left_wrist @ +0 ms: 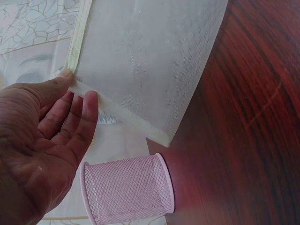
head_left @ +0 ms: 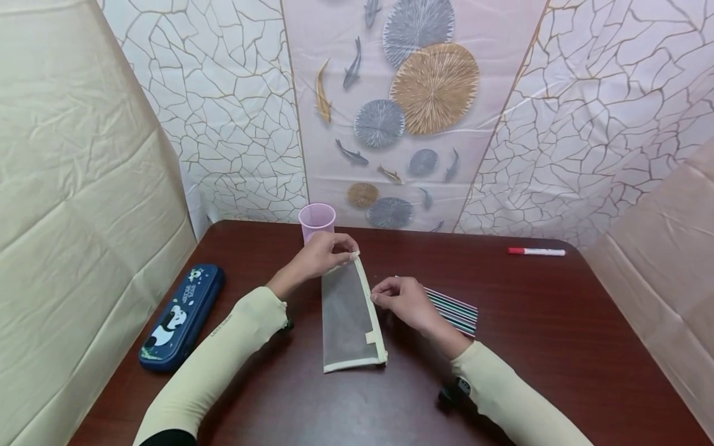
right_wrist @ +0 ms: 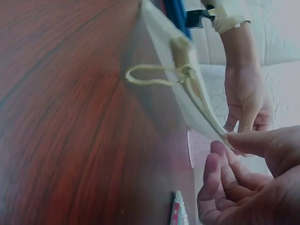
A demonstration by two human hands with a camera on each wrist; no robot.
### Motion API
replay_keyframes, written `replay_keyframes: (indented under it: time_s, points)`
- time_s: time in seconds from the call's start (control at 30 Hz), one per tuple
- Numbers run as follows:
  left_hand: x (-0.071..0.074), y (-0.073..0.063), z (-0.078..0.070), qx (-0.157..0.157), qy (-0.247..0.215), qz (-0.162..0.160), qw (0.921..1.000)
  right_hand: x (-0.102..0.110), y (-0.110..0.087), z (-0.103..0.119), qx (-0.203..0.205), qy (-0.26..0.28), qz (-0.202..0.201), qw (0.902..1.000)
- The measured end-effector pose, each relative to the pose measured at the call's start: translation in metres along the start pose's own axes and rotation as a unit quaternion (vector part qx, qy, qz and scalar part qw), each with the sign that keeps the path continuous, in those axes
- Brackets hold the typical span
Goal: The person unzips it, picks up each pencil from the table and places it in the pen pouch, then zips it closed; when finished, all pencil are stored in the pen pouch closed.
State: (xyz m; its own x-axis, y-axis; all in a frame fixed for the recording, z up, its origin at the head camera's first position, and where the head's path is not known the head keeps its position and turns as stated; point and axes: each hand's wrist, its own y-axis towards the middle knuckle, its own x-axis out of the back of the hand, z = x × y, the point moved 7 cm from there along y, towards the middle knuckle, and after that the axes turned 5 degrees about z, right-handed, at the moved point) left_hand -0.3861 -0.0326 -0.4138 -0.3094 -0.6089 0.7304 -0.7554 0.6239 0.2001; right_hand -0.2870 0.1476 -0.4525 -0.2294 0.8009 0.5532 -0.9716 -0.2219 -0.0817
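A translucent mesh zipper pouch (head_left: 347, 316) with cream edging is held up, tilted, over the middle of the table. My left hand (head_left: 323, 254) pinches its far corner between thumb and finger; the left wrist view shows the other fingers loosely bent below the pouch (left_wrist: 145, 61). Along the zippered edge, my right hand (head_left: 406, 302) pinches the pouch partway down, thumb on top. In the right wrist view a cream loop (right_wrist: 150, 75) hangs from the zipper near the pouch's near end. The pouch's interior looks flat.
Behind my left hand stands a pink mesh cup (head_left: 317, 217). A blue panda pencil case (head_left: 181, 319) lies at left. Striped, pencil-like sticks (head_left: 454, 310) lie in a row beside my right hand. A red-capped white marker (head_left: 537, 251) lies at the back right of the table (head_left: 558, 347).
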Motion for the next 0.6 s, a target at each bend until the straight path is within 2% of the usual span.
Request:
replay_keyframes:
  time_s: [0.13, 0.3, 0.47, 0.6]
  points:
    - [0.001, 0.000, 0.001, 0.002, 0.009, -0.006, 0.9999, -0.006, 0.003, -0.005, -0.027, 0.080, 0.033, 0.9959]
    - [0.001, 0.002, 0.002, 0.005, 0.018, -0.024, 0.9995, -0.010, 0.005, -0.007, -0.050, 0.099, 0.055, 0.9923]
    - [0.000, -0.003, -0.001, -0.001, 0.014, -0.075, 0.9971, -0.011, 0.006, -0.011, -0.058, 0.121, 0.057, 0.9894]
    - [-0.005, -0.020, -0.012, 0.005, 0.047, -0.116, 0.9921, -0.012, 0.006, -0.015, -0.057, 0.145, 0.061, 0.9860]
